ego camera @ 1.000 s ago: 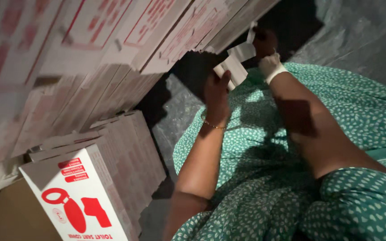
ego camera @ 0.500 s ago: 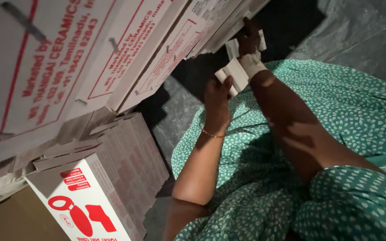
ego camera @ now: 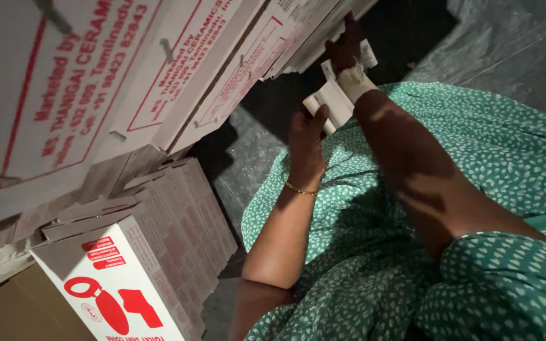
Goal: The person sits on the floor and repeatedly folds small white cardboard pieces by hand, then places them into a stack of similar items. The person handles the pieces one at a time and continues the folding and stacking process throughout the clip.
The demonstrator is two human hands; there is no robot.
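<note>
The left hand (ego camera: 308, 136) pinched a small folded white paper piece (ego camera: 331, 104) above the lap; the right hand (ego camera: 347, 53), wrist wrapped in white, seemed closed on its upper end, though shadow hid the fingers. Handling was mid-step; steady tension mattered next.

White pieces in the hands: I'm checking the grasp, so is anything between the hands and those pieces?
Nothing visible. The left hand grips the white pieces directly from below; the right hand, its wrist wrapped in white, meets them from above. The cartons stand clear to the left.
</note>
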